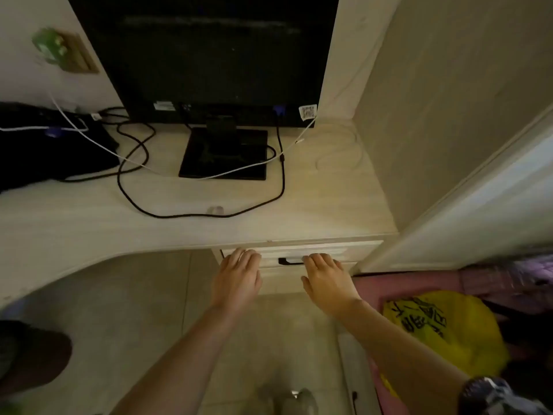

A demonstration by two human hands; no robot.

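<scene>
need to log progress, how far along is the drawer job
Done: the drawer looks shut or nearly so, tucked under the desk edge. In hand: the left hand and right hand rest flat on its front, fingers straight, the right one at the handle end. Left: perhaps a last push, then lifting both hands off.
</scene>
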